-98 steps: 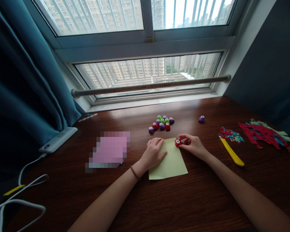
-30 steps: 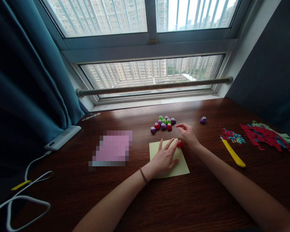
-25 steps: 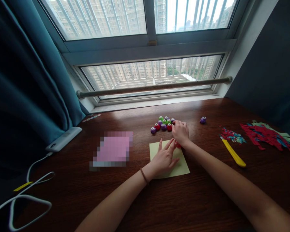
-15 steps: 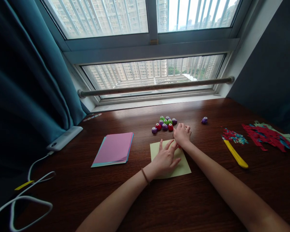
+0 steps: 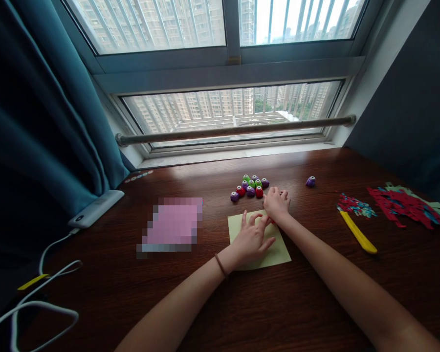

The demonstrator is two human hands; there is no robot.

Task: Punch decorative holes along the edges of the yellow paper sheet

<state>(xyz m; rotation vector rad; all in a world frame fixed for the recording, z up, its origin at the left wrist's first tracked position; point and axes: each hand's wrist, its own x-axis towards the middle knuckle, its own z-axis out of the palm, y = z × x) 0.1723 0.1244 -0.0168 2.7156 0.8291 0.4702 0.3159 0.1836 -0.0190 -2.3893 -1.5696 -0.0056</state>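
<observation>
A pale yellow sheet of paper point(image 5: 275, 252) lies on the dark wooden table. My left hand point(image 5: 250, 238) rests on the sheet with its fingers spread and holds nothing. My right hand point(image 5: 276, 203) is closed at the sheet's upper right corner, its fingers curled down. A bit of red shows below its palm, between the two hands; what the fingers hold is hidden. Just beyond the hands sits a cluster of small purple, green and red beads point(image 5: 251, 185) with eye-like white tops.
One purple bead point(image 5: 310, 181) stands apart. Pink and blue paper point(image 5: 176, 222), blurred, lies left. A yellow-handled knife point(image 5: 359, 233), small scraps point(image 5: 355, 205) and red strips point(image 5: 407, 208) lie right. A white power strip point(image 5: 97, 209) with a cable point(image 5: 46, 304) is far left.
The camera view has shifted very slightly. Both hands keep their places at the yellow sheet, and the stack of paper on the left now appears pixelated.
</observation>
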